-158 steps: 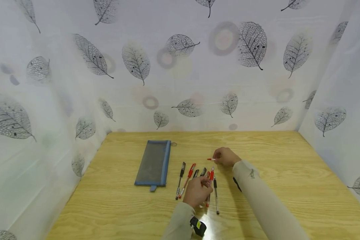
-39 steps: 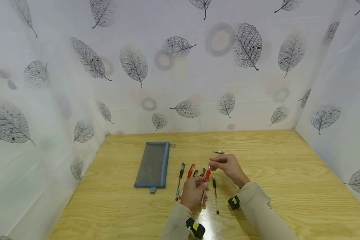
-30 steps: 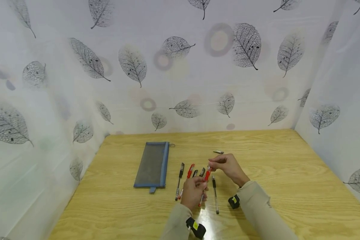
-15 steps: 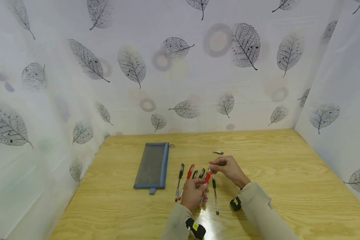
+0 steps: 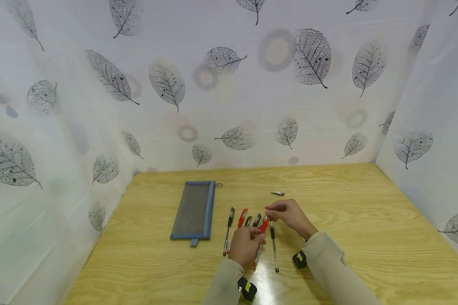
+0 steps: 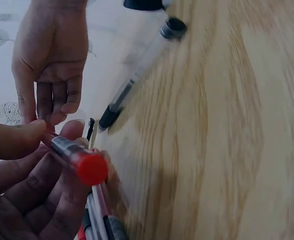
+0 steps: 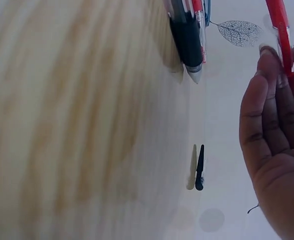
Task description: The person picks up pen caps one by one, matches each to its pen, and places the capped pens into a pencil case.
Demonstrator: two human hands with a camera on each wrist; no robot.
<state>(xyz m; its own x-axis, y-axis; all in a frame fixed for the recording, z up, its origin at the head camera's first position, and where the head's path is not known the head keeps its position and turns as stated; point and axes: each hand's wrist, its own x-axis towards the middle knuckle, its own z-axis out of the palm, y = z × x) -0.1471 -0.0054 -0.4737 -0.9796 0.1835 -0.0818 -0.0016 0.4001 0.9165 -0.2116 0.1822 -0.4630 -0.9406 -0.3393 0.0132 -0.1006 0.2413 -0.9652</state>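
Note:
In the head view my left hand (image 5: pixel 245 246) holds a red gel pen (image 5: pixel 265 223) at a slant above the table. The fingers of my right hand (image 5: pixel 291 217) pinch the same pen's upper end, around its cap. The left wrist view shows the pen's red end plug (image 6: pixel 92 169) pointing at the camera, between thumb and fingers. In the right wrist view a red clip (image 7: pixel 286 47) lies between the right fingertips. Beside the hands lies an uncapped black pen (image 5: pixel 274 250). A loose black pen cap (image 5: pixel 278 193) lies beyond the right hand.
Left of the hands lie a capped black pen (image 5: pixel 229 228) and a red pen (image 5: pixel 242 217). More black pens (image 5: pixel 257 220) are partly hidden behind the left hand. A grey mesh pouch (image 5: pixel 192 210) with blue edges lies further left on the wooden table (image 5: pixel 366 237).
My right hand has come from further back, with a red cap in its fingers, to the red pen's upper end. The black cap has come into view. In the last second both hands barely move.

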